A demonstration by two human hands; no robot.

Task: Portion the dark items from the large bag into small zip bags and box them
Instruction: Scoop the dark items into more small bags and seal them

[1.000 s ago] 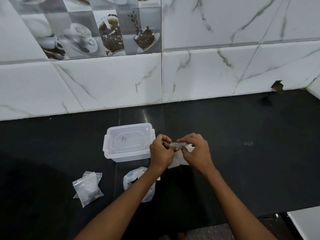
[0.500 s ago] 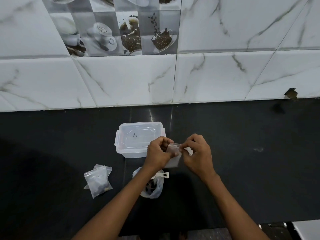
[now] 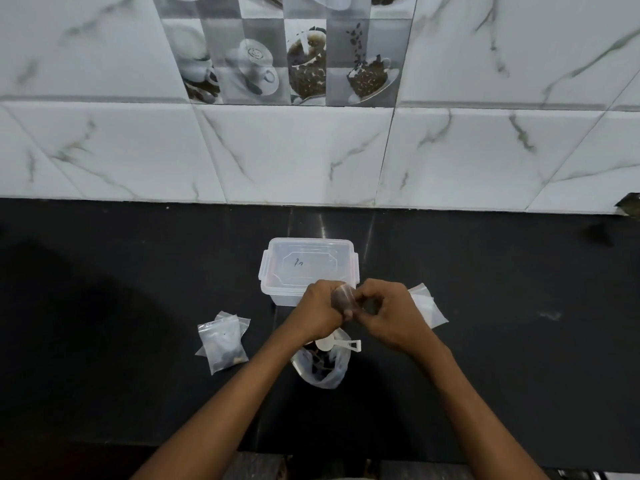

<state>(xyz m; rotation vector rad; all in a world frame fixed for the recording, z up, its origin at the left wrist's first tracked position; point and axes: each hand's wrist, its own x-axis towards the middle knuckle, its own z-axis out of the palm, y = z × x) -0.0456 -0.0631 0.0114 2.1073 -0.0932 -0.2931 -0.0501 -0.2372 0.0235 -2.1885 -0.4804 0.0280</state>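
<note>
Both hands meet just in front of a clear lidded plastic box (image 3: 308, 261) on the black counter. My left hand (image 3: 320, 308) and my right hand (image 3: 388, 311) pinch a small clear zip bag (image 3: 343, 299) between them; it looks dark through the plastic. Below the hands lies the large bag (image 3: 323, 367), open, with dark items inside and a white plastic scoop (image 3: 337, 344) resting on its mouth. Filled small zip bags (image 3: 221, 342) lie to the left. Empty small zip bags (image 3: 427, 304) lie to the right, partly hidden by my right hand.
The black counter (image 3: 502, 341) runs back to a white marble-tiled wall (image 3: 311, 154) with a coffee-cup picture tile. The counter's front edge (image 3: 104, 441) is near my forearms. A chipped spot in the tile (image 3: 628, 204) sits at the far right.
The view has shifted, so the box and bags sit further right in frame. The small bag between my hands has bunched up, and the empty bags at right have come into sight.
</note>
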